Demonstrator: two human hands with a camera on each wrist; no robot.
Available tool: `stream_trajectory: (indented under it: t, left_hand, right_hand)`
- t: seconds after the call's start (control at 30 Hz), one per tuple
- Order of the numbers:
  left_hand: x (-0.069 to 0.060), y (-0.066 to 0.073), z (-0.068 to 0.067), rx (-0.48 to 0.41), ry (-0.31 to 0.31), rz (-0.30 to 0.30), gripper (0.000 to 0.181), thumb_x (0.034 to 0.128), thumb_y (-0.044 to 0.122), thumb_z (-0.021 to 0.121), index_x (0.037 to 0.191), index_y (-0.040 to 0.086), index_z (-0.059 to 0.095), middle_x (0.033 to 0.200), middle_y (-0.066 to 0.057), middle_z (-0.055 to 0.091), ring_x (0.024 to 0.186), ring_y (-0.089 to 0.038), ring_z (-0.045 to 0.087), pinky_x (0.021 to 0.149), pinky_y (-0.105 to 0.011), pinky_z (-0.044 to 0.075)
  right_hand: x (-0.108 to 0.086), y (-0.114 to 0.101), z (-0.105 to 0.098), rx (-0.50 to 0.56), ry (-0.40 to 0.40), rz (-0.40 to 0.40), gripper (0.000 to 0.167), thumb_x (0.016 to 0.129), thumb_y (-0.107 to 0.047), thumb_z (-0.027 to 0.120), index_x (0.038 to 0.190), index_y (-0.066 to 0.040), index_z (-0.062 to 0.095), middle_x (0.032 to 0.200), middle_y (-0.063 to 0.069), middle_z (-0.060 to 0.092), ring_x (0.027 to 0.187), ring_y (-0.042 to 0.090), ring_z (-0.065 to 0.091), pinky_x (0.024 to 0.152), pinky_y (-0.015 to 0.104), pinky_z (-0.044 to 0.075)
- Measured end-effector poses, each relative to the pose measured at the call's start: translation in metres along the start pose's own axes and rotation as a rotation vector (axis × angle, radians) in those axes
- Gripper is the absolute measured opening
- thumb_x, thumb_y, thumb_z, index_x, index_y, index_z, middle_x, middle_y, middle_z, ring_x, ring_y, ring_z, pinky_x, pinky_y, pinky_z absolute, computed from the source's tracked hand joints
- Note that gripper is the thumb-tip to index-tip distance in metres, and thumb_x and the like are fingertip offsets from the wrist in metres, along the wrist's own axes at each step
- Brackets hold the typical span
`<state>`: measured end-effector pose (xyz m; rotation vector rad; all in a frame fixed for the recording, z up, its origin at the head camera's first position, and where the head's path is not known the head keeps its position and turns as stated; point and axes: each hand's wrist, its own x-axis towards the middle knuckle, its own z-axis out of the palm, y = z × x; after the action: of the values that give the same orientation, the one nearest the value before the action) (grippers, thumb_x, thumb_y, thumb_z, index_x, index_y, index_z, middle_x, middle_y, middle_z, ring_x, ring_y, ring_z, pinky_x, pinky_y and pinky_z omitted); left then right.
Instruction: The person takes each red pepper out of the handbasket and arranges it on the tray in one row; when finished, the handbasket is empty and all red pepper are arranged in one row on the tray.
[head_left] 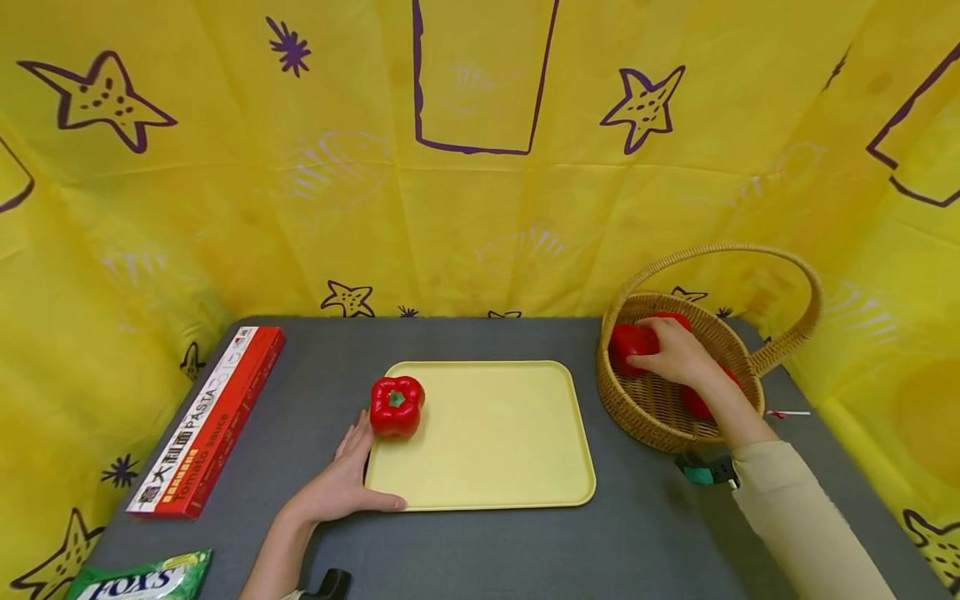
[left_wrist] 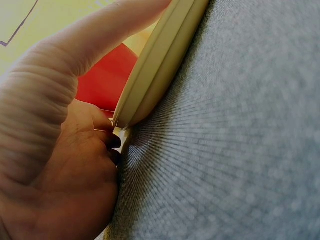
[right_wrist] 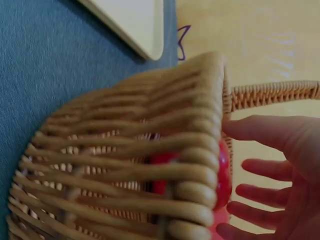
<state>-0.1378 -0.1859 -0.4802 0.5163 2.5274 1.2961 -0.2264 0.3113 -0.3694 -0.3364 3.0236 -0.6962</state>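
Note:
A red bell pepper (head_left: 397, 407) with a green stem sits at the left edge of a pale yellow tray (head_left: 487, 442). Against the tray's left near corner rests my left hand (head_left: 333, 492), its thumb on the rim and its fingers along the left side; the left wrist view shows this hand (left_wrist: 60, 150) beside the tray rim (left_wrist: 160, 65). My right hand (head_left: 678, 354) reaches into a wicker basket (head_left: 645, 425) over a red pepper (head_left: 630, 346). In the right wrist view its fingers (right_wrist: 262, 167) are spread beside the red surface (right_wrist: 223, 175); contact is unclear.
More red items (head_left: 697, 404) lie in the basket, whose tall handle (head_left: 720, 248) arches above it. A red and white pasta box (head_left: 210, 421) and a green packet (head_left: 150, 579) lie at left. A lollipop (head_left: 787, 413) is right of the basket. Yellow cloth hangs behind.

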Motion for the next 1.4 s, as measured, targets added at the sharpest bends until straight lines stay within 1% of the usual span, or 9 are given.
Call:
stream_trajectory:
  t: [0.23,0.5,0.63,0.77,0.93,1.03,1.23,1.3,1.4]
  left_hand:
    - [0.0,0.0,0.001,0.001,-0.004,-0.01,0.131,0.0621,0.042,0.089,0.157,0.008,0.006,0.161,-0.019,-0.001,0.145,-0.039,-0.011,0.112,-0.061,-0.003]
    - [0.0,0.0,0.002,-0.001,-0.013,-0.029,0.131,0.0622,0.043,0.089,0.157,0.007,0.006,0.161,-0.02,-0.001,0.145,-0.04,-0.01,0.112,-0.062,-0.003]
    - [0.0,0.0,0.002,-0.002,-0.013,-0.027,0.131,0.0622,0.043,0.089,0.157,0.007,0.006,0.161,-0.02,-0.002,0.145,-0.039,-0.011,0.112,-0.061,-0.003]
    - [0.0,0.0,0.001,-0.003,-0.005,-0.021,0.131,0.0619,0.042,0.089,0.157,0.007,0.007,0.161,-0.02,-0.002,0.145,-0.039,-0.011,0.112,-0.061,-0.003]
    - [0.0,0.0,0.001,-0.001,0.0,-0.01,0.13,0.0619,0.041,0.089,0.157,0.007,0.007,0.161,-0.02,-0.001,0.145,-0.039,-0.012,0.112,-0.061,-0.003]
    - [0.0,-0.001,0.001,-0.001,0.005,-0.002,0.13,0.0619,0.041,0.089,0.157,0.007,0.008,0.161,-0.02,0.0,0.145,-0.039,-0.011,0.112,-0.061,-0.003]
    - [0.0,-0.001,0.001,0.002,0.013,0.014,0.129,0.0621,0.041,0.089,0.157,0.007,0.008,0.161,-0.019,0.001,0.145,-0.04,-0.011,0.112,-0.061,-0.004]
    - [0.0,-0.002,0.001,0.002,0.014,0.019,0.129,0.0623,0.041,0.089,0.157,0.008,0.008,0.161,-0.019,0.001,0.145,-0.04,-0.011,0.112,-0.061,-0.004]
    - [0.0,-0.002,0.001,0.003,0.013,0.018,0.129,0.0623,0.041,0.089,0.157,0.008,0.008,0.161,-0.019,0.001,0.145,-0.04,-0.011,0.112,-0.061,-0.004]
  right_hand:
    - [0.008,0.001,-0.002,-0.05,-0.119,-0.014,0.064,0.083,-0.02,0.073,0.132,0.013,0.047,0.127,0.036,0.05,0.122,0.051,0.039,0.098,0.063,0.036]
    - [0.01,0.004,-0.003,-0.093,-0.146,-0.025,0.062,0.084,-0.023,0.073,0.131,0.008,0.05,0.123,0.035,0.053,0.12,0.051,0.04,0.095,0.064,0.038]
    - [0.007,0.004,-0.002,-0.142,-0.146,0.002,0.065,0.086,-0.031,0.071,0.134,0.007,0.05,0.127,0.037,0.049,0.12,0.052,0.042,0.093,0.066,0.039]
    - [0.003,-0.001,-0.004,-0.204,-0.169,0.079,0.073,0.088,-0.047,0.066,0.137,0.004,0.049,0.134,0.037,0.041,0.117,0.055,0.046,0.088,0.071,0.04]
    - [-0.003,-0.008,-0.01,-0.273,-0.202,0.125,0.079,0.087,-0.06,0.061,0.131,0.005,0.055,0.132,0.034,0.048,0.113,0.054,0.05,0.083,0.068,0.043]
    - [-0.005,-0.008,-0.015,-0.247,-0.197,0.058,0.074,0.087,-0.053,0.065,0.132,0.005,0.054,0.131,0.033,0.049,0.115,0.052,0.048,0.085,0.066,0.044]
    - [-0.006,-0.002,-0.016,-0.124,-0.274,-0.195,0.073,0.078,-0.022,0.079,0.14,-0.002,0.046,0.142,0.035,0.034,0.127,0.06,0.026,0.093,0.072,0.034]
    - [-0.005,0.0,-0.014,-0.121,-0.303,-0.242,0.076,0.074,-0.015,0.08,0.14,-0.002,0.045,0.144,0.035,0.032,0.128,0.064,0.023,0.094,0.075,0.029]
    - [-0.005,0.003,-0.011,-0.119,-0.31,-0.271,0.078,0.07,-0.004,0.079,0.14,-0.002,0.045,0.144,0.033,0.037,0.128,0.061,0.028,0.095,0.074,0.03]
